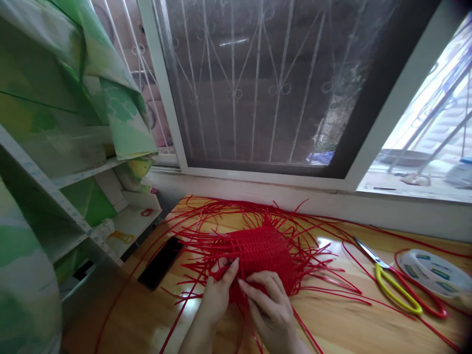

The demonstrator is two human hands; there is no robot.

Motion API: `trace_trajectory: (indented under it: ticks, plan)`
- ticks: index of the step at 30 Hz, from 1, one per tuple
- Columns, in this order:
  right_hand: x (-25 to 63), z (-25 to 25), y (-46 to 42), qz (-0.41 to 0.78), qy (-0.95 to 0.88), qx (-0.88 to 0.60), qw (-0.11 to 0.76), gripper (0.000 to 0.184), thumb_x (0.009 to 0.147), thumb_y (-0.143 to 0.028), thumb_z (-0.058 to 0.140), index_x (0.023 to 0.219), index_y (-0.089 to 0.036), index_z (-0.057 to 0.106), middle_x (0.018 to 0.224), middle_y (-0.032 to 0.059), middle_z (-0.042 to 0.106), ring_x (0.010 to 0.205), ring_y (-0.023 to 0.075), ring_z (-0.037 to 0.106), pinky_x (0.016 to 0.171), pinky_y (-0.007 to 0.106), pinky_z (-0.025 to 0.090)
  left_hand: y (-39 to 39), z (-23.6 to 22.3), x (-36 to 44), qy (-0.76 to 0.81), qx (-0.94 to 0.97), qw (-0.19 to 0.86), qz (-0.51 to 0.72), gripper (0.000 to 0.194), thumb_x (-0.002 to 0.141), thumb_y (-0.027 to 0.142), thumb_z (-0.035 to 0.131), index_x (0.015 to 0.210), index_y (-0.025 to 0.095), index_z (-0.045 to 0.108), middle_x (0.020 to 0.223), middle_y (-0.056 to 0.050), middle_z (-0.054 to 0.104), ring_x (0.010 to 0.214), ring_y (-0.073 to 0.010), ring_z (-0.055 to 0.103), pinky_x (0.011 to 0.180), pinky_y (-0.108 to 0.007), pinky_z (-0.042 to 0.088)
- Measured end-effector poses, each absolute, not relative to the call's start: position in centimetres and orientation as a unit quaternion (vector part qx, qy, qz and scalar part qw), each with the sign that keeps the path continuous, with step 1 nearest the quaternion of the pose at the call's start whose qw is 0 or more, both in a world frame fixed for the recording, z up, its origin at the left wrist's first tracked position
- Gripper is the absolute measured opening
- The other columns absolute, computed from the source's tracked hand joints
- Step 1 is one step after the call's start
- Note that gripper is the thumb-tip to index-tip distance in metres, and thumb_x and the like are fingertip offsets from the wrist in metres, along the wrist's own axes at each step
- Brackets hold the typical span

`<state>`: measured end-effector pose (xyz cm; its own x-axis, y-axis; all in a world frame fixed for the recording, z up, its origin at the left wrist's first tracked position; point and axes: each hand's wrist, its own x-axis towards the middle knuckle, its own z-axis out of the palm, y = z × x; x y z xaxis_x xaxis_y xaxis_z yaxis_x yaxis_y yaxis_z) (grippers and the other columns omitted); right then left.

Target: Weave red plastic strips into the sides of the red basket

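Weaving sits right under our hands: the red woven basket (pixel 260 258) lies on the wooden worktop (pixel 342 324) below the window, its near edge against our fingers. Our left hand (pixel 217 295) curls its fingers onto the near left corner, pinching red strands. Our right hand (pixel 271 307) lies beside it, fingers bent and pressing on the near edge; we cannot tell if it grips a strand. The basket is a tight red block, loose strips (pixel 324 275) fanning out all around. Yellow-and-red scissors (pixel 396 285) lie well apart, rightward.
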<state>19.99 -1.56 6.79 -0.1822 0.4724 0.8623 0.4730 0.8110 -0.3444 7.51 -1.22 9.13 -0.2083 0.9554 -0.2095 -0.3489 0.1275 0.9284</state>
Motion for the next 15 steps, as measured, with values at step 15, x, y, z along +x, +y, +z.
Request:
trace_trajectory:
  ticks: [15]
  plan:
    - [19.1,8.4,-0.7,0.056,-0.768,-0.344,0.537,0.032,0.080,-0.004,0.049,0.093,-0.025,0.069,0.073,0.0041,0.063,0.068,0.0162,0.054,0.057,0.027,0.047,-1.1,8.1,7.3,0.519,0.343,0.496,0.606,0.037,0.064,0.046,0.069,0.080,0.013,0.061,0.082,-0.003,0.064,0.082,-0.0171,0.058,0.077,-0.026,0.044]
